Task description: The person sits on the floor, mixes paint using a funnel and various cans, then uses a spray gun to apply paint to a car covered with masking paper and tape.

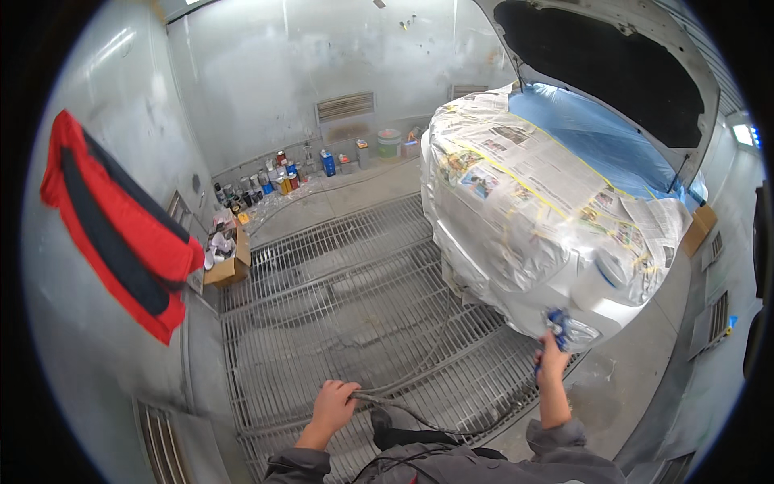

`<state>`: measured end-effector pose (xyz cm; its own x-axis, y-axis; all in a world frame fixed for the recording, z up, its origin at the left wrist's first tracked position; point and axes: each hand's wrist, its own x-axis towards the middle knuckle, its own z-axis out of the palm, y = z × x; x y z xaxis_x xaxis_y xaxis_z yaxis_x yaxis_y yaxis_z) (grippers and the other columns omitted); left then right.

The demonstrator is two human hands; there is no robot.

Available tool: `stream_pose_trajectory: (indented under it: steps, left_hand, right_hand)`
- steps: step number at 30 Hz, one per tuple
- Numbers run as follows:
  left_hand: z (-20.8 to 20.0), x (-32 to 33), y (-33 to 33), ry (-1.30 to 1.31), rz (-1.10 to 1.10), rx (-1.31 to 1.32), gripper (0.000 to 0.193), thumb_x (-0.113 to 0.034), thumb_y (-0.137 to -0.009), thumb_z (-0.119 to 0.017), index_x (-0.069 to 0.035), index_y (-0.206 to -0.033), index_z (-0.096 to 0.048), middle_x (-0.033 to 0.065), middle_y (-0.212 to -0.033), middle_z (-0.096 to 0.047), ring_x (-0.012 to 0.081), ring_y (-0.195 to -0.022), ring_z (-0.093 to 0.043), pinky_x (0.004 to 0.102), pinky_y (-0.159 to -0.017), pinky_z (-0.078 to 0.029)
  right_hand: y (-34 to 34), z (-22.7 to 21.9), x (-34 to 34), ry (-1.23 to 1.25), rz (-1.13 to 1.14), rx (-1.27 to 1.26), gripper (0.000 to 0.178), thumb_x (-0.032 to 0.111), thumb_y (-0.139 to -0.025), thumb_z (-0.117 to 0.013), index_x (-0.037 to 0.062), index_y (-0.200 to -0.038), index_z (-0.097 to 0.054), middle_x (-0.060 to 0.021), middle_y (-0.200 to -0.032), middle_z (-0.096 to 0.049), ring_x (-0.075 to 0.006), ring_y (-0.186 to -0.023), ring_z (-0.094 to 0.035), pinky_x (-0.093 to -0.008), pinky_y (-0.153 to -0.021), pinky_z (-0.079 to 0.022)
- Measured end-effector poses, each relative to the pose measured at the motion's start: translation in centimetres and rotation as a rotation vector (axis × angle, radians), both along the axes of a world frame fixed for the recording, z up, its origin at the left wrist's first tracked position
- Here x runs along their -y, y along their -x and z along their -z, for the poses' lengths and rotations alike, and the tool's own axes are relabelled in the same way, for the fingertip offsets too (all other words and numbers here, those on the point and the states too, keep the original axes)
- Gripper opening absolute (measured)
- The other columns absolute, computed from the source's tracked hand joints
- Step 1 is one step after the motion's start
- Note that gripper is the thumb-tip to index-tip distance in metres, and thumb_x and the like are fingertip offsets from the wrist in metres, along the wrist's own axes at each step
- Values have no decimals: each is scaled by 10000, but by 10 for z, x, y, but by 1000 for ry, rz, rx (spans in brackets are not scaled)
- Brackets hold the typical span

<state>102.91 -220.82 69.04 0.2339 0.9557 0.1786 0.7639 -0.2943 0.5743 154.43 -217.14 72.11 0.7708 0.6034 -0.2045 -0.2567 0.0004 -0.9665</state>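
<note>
My right hand (553, 360) is wrapped round the grip of a blue spray gun (558, 324) with a pale paint cup (598, 282) on top. The gun is held up in front of a white car bumper (528, 310). Lower and to the left, my left hand (333, 403) is closed on a dark air hose (403, 406), which loops across in front of me toward the right. Newspaper sheets (556, 173) and yellow tape cover the car's front above the bumper. Blue masking film (588, 133) lies behind them, beneath the raised hood (605, 60).
Metal floor grating (347, 323) spreads before me. A red and black jacket (113, 226) hangs on the left wall. Several cans and bottles (282, 173) line the back wall, with a bucket (389, 143) farther right. A cardboard box (230, 262) stands at the left edge of the grating.
</note>
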Motion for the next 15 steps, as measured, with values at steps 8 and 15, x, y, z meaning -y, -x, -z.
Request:
stream_pose_trajectory:
  steps: [8, 15]
  left_hand:
    - [-47, -199, 185, -30, -102, 49, 326, 5, -755, -756, -80, -1070, -745, 122, -910, -682, 382, -979, -616, 476, -866, -503]
    - [-35, -432, 304, -159, -47, 103, 282, -25, -769, -779, -59, -1047, -748, 126, -923, -688, 371, -970, -627, 467, -863, -509]
  right_hand:
    - [254, -174, -295, -129, -600, 214, 233, 236, -969, -791, 15, -959, -718, 2, -725, -618, -87, -496, -522, -277, -444, -394]
    - [388, -218, -473, -237, -650, 301, 219, 196, -970, -780, 44, -873, -656, 29, -688, -569, -72, -520, -512, -265, -461, -375]
